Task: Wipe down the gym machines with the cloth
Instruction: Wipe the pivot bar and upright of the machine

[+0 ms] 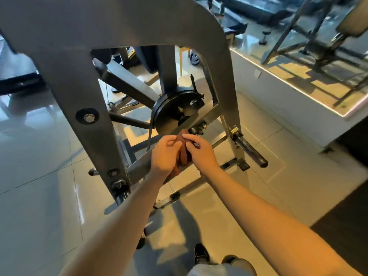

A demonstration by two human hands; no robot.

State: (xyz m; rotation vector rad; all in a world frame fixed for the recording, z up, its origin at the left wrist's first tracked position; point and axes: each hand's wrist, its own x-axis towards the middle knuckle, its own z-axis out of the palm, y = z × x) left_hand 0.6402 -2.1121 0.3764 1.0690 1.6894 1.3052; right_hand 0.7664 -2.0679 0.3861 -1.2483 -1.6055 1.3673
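Left hand (165, 154), right hand (201, 151), cloth (184, 157) between fingers (191, 137)

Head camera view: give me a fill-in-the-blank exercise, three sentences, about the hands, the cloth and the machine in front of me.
1. The left hand and the right hand together grip a reddish-brown ____.
2. The round disc on the gym machine, just above the hands, is coloured ____.
3. The floor beneath the machine is laid with glossy ____.
Missing words: cloth; black; tiles.
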